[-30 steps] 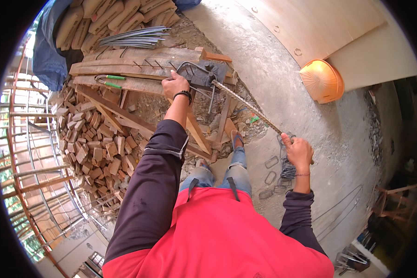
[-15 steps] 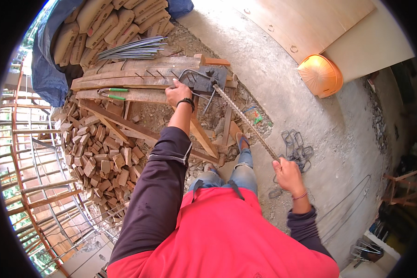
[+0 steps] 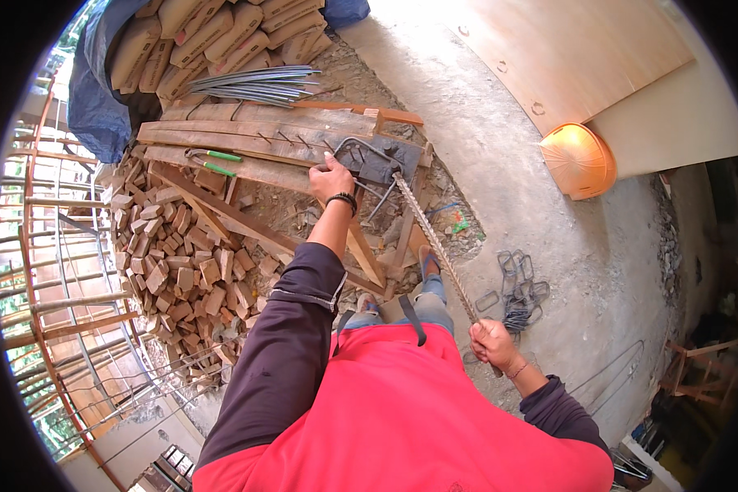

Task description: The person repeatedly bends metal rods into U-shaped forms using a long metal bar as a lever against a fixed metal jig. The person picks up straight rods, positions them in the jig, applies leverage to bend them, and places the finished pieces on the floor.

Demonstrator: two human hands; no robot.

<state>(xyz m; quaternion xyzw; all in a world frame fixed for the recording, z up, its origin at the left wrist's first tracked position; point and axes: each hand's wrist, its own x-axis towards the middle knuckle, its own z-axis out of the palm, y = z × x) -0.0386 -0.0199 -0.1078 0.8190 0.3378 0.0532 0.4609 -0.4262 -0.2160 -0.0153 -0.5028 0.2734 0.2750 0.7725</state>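
Observation:
My left hand (image 3: 333, 181) is closed on a bent steel rod (image 3: 361, 143) beside a dark metal plate (image 3: 403, 151). The plate is fixed at the right end of a wooden plank bench (image 3: 262, 170). My right hand (image 3: 494, 345) wraps round the near end of a long ribbed steel bar (image 3: 436, 238). The bar's far end meets the plate at the bent rod, and the bar slants from there down to the right. Several nails or pins stick up from the planks left of the plate. Green-handled pliers or cutters (image 3: 218, 161) lie on the planks.
Straight steel rods (image 3: 258, 84) lie behind the planks, below stacked sacks (image 3: 209, 37). A pile of broken bricks (image 3: 184, 266) fills the left. Bent wire loops (image 3: 517, 287) lie on the concrete floor at right, and an orange hard hat (image 3: 578, 160) rests near plywood sheets (image 3: 582, 49).
My right hand has pulled the ribbed bar toward me and to the left, so it now slants more steeply. My left hand stays at the bent rod. The view has shifted slightly.

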